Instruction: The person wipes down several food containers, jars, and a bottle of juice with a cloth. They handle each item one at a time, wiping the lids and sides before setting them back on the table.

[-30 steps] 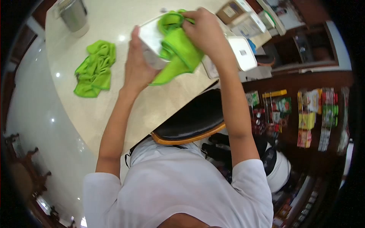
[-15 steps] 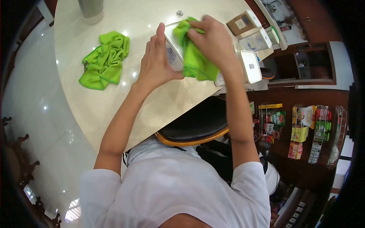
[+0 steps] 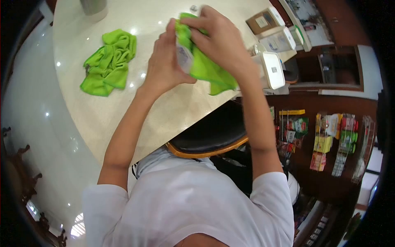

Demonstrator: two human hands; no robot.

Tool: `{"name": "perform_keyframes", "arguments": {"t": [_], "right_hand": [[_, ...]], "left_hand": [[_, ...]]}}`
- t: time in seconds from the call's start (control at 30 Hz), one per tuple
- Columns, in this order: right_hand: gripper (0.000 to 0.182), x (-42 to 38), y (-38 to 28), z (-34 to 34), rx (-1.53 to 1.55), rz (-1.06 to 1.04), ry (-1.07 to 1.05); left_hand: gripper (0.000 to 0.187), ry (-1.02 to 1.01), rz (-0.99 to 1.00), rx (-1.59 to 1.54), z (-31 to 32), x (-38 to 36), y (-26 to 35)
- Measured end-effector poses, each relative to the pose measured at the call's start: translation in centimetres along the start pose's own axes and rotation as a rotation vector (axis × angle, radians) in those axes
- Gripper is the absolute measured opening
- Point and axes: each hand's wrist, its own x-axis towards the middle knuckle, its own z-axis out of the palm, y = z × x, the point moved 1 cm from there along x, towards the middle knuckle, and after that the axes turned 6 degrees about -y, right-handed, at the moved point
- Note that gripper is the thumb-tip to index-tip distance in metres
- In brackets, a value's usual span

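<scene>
You are gripping a small clear container (image 3: 184,55) in your left hand (image 3: 166,66), holding it up above the pale table (image 3: 177,111) so your right hand (image 3: 218,39) can press a green cloth (image 3: 207,68) around it, fingers closed on the fabric. What the container holds cannot be told. A second green cloth (image 3: 108,61) is lying crumpled on the table, left of the container. White-lidded boxes (image 3: 271,70) are sitting to its right, contents hidden.

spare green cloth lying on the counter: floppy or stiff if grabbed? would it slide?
Probably floppy: the spare green cloth lies crumpled in soft folds, so it should drape and sag when lifted. Likely light for its size. The counter looks glossy, so a push may slide or bunch it rather than roll it.
</scene>
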Motion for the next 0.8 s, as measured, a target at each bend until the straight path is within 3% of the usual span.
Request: {"name": "perform_keyframes", "arguments": {"t": [0.03, 0.1, 0.17, 0.23, 0.3, 0.33, 0.37, 0.4, 0.43, 0.5, 0.53, 0.57, 0.63, 0.7, 0.77, 0.8], "right_hand": [[0.022, 0.4, 0.1, 0.6, 0.020, -0.012, 0.120], [0.020, -0.7, -0.5, 0.9, 0.077, 0.025, 0.123], [0.019, -3.4, -1.0, -0.8, 0.136, 0.057, 0.129], [0.019, -7.7, -1.6, -3.8, 0.217, 0.157, -0.096], [0.018, -12.8, 1.2, -6.6, 0.586, 0.235, -0.001], [0.022, -15.6, 2.7, -7.8, 0.774, 0.319, 0.212], [0.027, -18.6, 5.5, -10.1, 0.525, 0.363, 0.281], [0.033, -19.8, 6.0, -11.2, 0.809, 0.425, 0.530], [0.033, -20.5, 6.4, -13.0, 0.953, 0.668, 0.647], [0.025, -20.8, 7.2, -14.0, 0.829, 0.857, 0.800], [0.020, -22.4, 10.0, -14.5, 0.747, 0.891, 0.622], [0.017, -23.8, 13.0, -14.9, 0.666, 0.911, 0.446], [0.015, -21.8, 13.2, -14.0, 0.526, 0.861, 0.276], [0.015, -20.1, 12.9, -13.1, 0.362, 0.669, 0.058], [0.017, -18.1, 11.6, -11.7, 0.131, 0.304, -0.120], [0.017, -17.3, 10.4, -11.1, 0.206, 0.358, -0.199]], "left_hand": [[0.130, -0.016, 0.019, -0.015, 0.3, -0.1, -0.3], [0.123, 0.046, 0.044, -0.105, 1.0, -0.1, -1.4], [0.125, -0.026, 0.056, -0.125, 0.7, 0.1, -0.9], [0.128, -0.032, -0.128, -0.212, 0.4, 0.2, -0.1], [0.130, -0.068, -0.078, -0.182, -0.4, 0.0, -0.2], [0.128, -0.064, -0.008, -0.015, -1.1, -0.2, 0.3], [0.126, -0.058, 0.062, 0.153, -1.8, -0.2, 1.1], [0.126, -0.062, 0.071, 0.153, -2.6, 0.1, 2.7], [0.122, -0.022, 0.201, 0.117, -3.2, 0.6, 5.4], [0.106, -0.070, 0.352, -0.159, -0.3, 0.2, 10.0], [0.099, -0.226, 0.468, -0.245, 2.4, 1.1, 11.8], [0.102, -0.276, 0.394, -0.415, 5.6, 1.9, 13.4], [0.120, -0.223, 0.217, -0.276, 11.4, 3.4, 14.0], [0.124, -0.222, 0.103, -0.103, 15.1, 5.1, 14.0], [0.124, -0.203, 0.146, -0.136, 18.0, 5.5, 12.3], [0.123, -0.176, 0.186, -0.167, 18.8, 5.4, 11.7]]}}
